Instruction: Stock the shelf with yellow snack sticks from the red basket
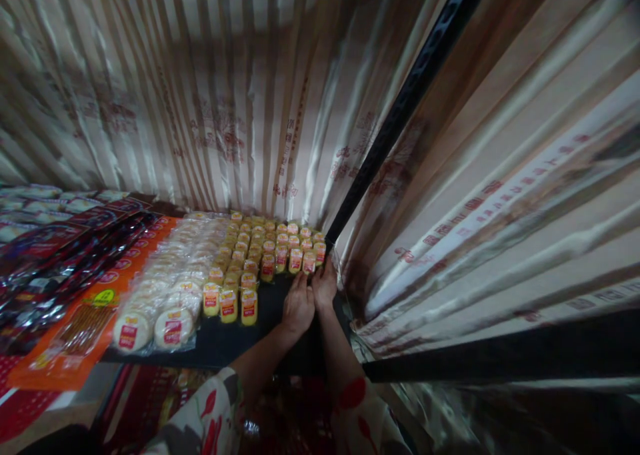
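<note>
My left hand point(299, 304) and my right hand point(325, 284) are side by side at the right end of the shelf, thumbs close together. Their fingers are bent around the front of the right-hand rows of small wrapped yellow cakes. The left fingertips press against a cake pack point(309, 262) with a red label. Those of my right hand lie on the outermost cake pack point(320, 252), near the post. My palms partly hide the fingers. More yellow cake packs point(249, 307) stand in rows to the left.
Clear-wrapped round white cakes point(173, 327), an orange snack packet point(83, 328) and dark shiny packets point(60, 268) line the black shelf point(215, 347) leftward. A slanted black metal post point(385, 128) rises at the corner. Pleated printed curtains point(240, 95) hang behind and right.
</note>
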The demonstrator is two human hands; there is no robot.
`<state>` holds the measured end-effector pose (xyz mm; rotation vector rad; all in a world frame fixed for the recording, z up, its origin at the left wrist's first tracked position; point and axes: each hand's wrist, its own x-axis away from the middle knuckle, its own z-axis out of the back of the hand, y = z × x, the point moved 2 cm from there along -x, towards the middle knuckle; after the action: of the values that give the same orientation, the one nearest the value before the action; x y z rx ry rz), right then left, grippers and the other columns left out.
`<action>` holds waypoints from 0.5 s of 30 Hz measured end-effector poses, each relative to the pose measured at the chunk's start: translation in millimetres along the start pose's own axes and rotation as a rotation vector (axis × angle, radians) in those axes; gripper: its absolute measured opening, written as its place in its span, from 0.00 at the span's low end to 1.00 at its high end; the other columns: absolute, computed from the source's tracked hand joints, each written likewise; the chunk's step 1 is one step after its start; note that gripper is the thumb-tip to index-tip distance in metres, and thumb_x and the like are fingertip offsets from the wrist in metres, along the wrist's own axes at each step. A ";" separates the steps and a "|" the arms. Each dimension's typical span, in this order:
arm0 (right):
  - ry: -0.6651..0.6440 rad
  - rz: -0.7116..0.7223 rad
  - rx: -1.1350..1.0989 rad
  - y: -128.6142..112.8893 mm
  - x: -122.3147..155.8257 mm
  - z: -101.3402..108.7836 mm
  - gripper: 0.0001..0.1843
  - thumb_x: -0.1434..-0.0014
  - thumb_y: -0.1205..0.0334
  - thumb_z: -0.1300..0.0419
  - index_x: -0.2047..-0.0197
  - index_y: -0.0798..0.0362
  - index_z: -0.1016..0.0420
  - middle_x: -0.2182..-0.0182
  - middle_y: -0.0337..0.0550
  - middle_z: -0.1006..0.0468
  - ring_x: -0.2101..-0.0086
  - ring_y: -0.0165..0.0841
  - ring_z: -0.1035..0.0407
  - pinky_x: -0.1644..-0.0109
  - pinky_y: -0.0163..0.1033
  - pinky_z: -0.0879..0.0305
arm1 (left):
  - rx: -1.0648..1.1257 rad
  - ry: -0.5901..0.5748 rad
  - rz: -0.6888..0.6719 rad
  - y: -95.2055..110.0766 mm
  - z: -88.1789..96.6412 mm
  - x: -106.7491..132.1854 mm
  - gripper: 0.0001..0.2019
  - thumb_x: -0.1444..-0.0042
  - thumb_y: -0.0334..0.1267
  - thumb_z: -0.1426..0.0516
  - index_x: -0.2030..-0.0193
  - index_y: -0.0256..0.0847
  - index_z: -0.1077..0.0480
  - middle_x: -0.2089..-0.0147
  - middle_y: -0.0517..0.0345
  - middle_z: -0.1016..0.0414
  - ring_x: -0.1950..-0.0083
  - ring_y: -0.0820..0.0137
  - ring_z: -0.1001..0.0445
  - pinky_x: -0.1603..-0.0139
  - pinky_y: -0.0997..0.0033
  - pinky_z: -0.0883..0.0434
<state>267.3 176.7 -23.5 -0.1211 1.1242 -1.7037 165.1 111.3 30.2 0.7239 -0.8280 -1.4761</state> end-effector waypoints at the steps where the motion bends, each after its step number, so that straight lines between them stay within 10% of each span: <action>1: -0.001 0.002 -0.001 -0.2 0.5 0.5 0.26 0.44 0.63 0.57 0.45 0.63 0.34 0.47 0.60 0.30 0.45 0.41 0.37 0.41 0.49 0.43 | 0.004 0.005 0.000 0.4 -0.1 0.9 0.25 0.42 0.31 0.56 0.38 0.28 0.40 0.34 0.44 0.42 0.33 0.69 0.45 0.32 0.70 0.48; 15: -0.052 -0.034 -0.026 -21.1 67.0 40.9 0.26 0.46 0.59 0.56 0.48 0.62 0.32 0.50 0.59 0.28 0.48 0.43 0.36 0.43 0.50 0.42 | -0.023 0.093 0.026 -11.9 1.8 52.5 0.20 0.44 0.28 0.55 0.46 0.33 0.34 0.45 0.46 0.30 0.42 0.67 0.34 0.38 0.70 0.39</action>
<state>245.4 99.1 -13.5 -0.2004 1.1113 -1.7072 153.4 59.2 23.1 0.7558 -0.7465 -1.4157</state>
